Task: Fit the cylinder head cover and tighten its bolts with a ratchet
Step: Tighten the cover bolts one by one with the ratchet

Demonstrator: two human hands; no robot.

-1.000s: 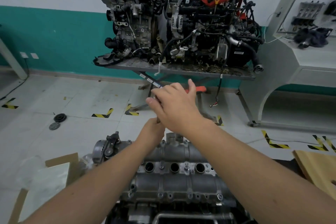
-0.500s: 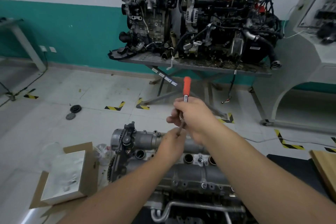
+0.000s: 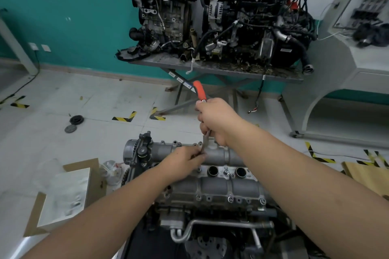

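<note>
Gripping ratchet (image 3: 202, 99): right hand (image 3: 219, 121); left hand (image 3: 184, 156) steadying

The single head-worn wide-angle camera looked forward and down from above the person's forearms, with the cylinder head cover (image 3: 212, 183) near at the lower centre, the tiled floor (image 3: 63, 111) stretching beyond, and the engines on a metal stand (image 3: 221, 69) far off against the wall.

Teal-banded white wall (image 3: 80, 27); pale tiled floor (image 3: 52, 101), hazard-tape marks (image 3: 124, 116).
</note>
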